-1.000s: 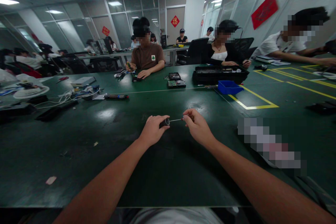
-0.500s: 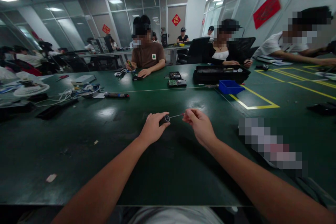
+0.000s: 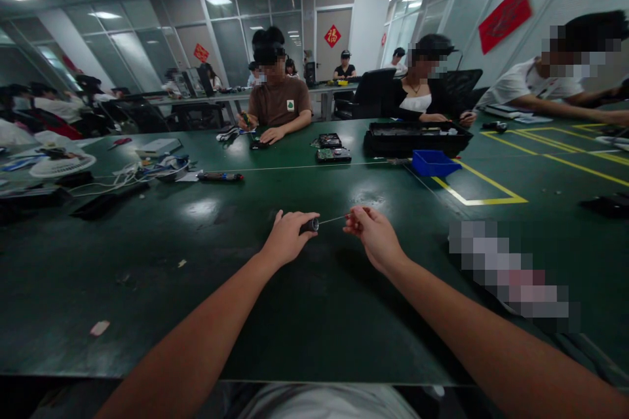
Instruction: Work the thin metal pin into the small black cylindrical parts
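My left hand (image 3: 287, 237) is closed around a short black cylindrical handle (image 3: 309, 225) with a silvery end face, held just above the green table (image 3: 304, 314). A thin metal shaft (image 3: 331, 218) runs from that end face to my right hand (image 3: 373, 236), whose fingertips pinch the shaft's far end. Both hands hover close together at the middle of the table, forearms stretched out from the near edge.
Across the table sit several people at work. A blue bin (image 3: 432, 162), a long black tray (image 3: 417, 137), circuit boards (image 3: 333, 154) and a screwdriver (image 3: 219, 176) lie beyond my hands. Cables and tools (image 3: 122, 177) crowd the left. Yellow tape lines (image 3: 484, 190) mark the right.
Both hands have stayed in nearly the same place holding the handle and shaft. The shaft's right end tilts slightly higher than a second ago.
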`<move>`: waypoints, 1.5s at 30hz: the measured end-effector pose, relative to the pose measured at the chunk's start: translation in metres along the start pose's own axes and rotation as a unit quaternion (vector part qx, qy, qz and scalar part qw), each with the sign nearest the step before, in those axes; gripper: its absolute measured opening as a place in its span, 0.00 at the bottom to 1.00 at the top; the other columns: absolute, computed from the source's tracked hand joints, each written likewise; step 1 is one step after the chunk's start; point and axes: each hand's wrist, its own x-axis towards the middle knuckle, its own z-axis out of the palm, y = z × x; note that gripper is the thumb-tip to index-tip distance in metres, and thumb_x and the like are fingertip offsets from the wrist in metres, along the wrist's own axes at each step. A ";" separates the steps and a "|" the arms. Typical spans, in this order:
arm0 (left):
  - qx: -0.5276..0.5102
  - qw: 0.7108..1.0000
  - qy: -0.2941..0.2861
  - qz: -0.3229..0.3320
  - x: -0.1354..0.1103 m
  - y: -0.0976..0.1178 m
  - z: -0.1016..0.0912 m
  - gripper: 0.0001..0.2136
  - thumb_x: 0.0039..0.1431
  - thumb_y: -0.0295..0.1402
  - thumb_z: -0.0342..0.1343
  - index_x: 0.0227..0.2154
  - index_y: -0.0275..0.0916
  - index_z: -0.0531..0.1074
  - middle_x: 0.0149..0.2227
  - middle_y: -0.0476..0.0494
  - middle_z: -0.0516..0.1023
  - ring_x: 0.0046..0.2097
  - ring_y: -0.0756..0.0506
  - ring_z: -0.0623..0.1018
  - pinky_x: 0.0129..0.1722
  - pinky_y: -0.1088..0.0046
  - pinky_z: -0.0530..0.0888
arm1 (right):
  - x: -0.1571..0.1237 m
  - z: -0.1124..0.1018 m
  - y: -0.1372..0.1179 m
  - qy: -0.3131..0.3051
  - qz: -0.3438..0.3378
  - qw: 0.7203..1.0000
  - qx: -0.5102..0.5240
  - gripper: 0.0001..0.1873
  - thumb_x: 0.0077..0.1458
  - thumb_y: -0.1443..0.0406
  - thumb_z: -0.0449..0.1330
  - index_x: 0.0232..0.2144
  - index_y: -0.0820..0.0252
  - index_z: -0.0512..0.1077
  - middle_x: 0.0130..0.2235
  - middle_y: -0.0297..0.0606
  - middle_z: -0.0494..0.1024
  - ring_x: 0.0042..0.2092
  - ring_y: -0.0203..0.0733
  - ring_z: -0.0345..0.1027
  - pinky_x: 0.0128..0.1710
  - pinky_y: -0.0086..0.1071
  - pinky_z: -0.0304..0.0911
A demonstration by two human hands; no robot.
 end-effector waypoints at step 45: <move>-0.069 0.996 0.045 0.018 -0.002 0.006 -0.001 0.17 0.59 0.32 0.62 0.52 0.45 0.73 0.50 0.45 0.79 0.51 0.41 0.75 0.58 0.53 0.64 | -0.013 -0.003 -0.023 0.030 -0.114 0.959 -0.257 0.21 0.55 0.48 0.61 0.27 0.60 0.75 0.19 0.32 0.71 0.22 0.37 0.64 0.24 0.32 0.56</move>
